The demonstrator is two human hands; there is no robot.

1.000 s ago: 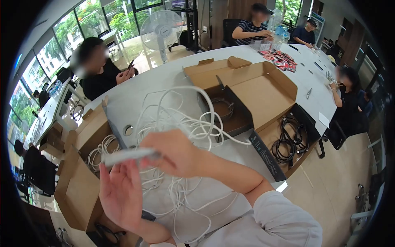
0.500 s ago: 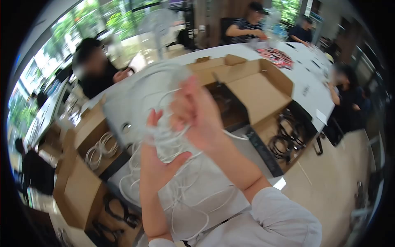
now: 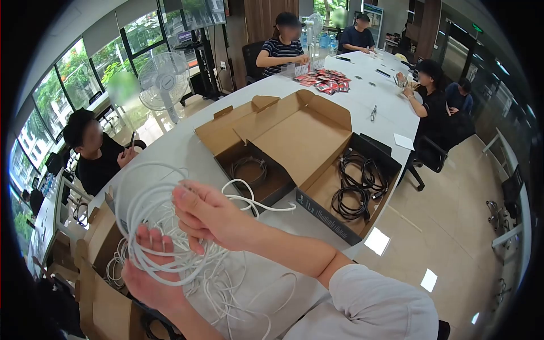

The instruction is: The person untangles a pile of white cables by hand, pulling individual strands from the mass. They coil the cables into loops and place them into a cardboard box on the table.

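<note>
A coil of white cable [image 3: 132,241] hangs in front of me in several loops. My left hand [image 3: 152,275] holds its lower side, palm up, with the loops lying across the palm and the fingers curled. With thumb and fingers closed, my right hand [image 3: 207,216] grips the cable at the coil's right side. A free length of white cable [image 3: 272,208] sticks out beyond my right wrist. Under my hands, a tangle of loose white cables [image 3: 224,292] covers the near part of the white table [image 3: 187,139].
An open cardboard box [image 3: 324,225] at right holds black cables [image 3: 354,195]. Beside it, another box [image 3: 279,195] contains a dark coil [image 3: 248,170]. More open boxes [image 3: 102,297] stand at left. Red packets [image 3: 328,82] and pliers [image 3: 373,113] lie farther off. Several people sit around the table.
Both hands and the coil have moved left and lower in view as my head turned. The coil's loops now show sharply instead of blurred, and the table's far end is more visible.
</note>
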